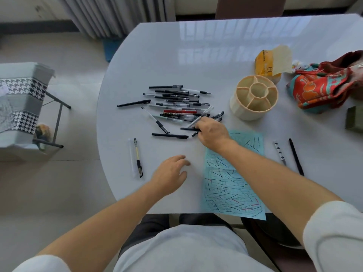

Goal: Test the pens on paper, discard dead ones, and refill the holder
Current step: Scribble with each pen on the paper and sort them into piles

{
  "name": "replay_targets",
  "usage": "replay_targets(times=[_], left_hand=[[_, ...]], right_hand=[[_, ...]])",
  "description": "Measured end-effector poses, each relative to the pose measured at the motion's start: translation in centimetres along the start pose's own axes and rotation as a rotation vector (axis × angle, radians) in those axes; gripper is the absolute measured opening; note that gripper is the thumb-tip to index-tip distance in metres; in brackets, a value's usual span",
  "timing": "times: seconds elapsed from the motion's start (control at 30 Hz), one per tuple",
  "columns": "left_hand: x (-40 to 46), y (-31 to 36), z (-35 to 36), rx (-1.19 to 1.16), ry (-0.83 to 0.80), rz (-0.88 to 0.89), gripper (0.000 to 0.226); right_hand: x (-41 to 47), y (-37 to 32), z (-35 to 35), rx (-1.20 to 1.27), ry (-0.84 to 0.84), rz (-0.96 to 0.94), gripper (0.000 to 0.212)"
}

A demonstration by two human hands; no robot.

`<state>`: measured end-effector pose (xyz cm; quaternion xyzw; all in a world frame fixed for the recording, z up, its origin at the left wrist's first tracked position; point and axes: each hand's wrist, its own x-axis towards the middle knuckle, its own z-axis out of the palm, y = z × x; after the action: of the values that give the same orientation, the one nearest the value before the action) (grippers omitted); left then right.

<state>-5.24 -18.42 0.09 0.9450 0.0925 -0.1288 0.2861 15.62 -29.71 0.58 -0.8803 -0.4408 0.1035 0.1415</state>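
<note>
Right hand [212, 132] in the pen pile [176, 107] mid-table, fingers pinching a clear pen [200, 117] w/ others crossed under it. Left hand [170, 173] flat on the table [157, 55], fingers relaxed, nothing in it. Scribble paper [233, 185] near right, holder [254, 97] far right, empty. Risk: lifting drags neighbours, they roll off the near edge, or tested & untested get mixed.

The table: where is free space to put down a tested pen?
Free: the far table beyond the pen pile; the near strip between the left hand and the two pens at left. Crowded: around the pile, where the right hand reaches, and near the holder and paper.
</note>
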Motion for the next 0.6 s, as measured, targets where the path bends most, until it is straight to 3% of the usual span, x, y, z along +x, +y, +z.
replay_targets(times=[0.07, 0.13, 0.3, 0.4, 0.6], left_hand=[[0.2, 0.2, -0.3, -0.085, 0.060, -0.047, 0.033], [0.6, 0.8, -0.6, -0.185, 0.088, -0.114, 0.036], [2.4, 3.8, -0.9, -0.310, 0.028, -0.097, 0.041], [3.3, 5.4, -0.6, -0.175, -0.071, -0.007, 0.024], [4.5, 7.3, -0.2, 0.035, -0.084, 0.088, 0.030]], right_hand=[[-1.3, 0.0, -1.2, 0.256, 0.123, 0.096, 0.005], [-3.2, -0.4, -2.1, 0.531, 0.194, 0.238, 0.009], [-8.8, -1.6, -1.5, 1.185, 0.115, 0.565, 0.003], [-11.2, -1.7, -0.3, 1.299, 0.108, 0.629, 0.005], [-14.5, -1.1, 0.4, 1.354, 0.289, 0.783, 0.015]])
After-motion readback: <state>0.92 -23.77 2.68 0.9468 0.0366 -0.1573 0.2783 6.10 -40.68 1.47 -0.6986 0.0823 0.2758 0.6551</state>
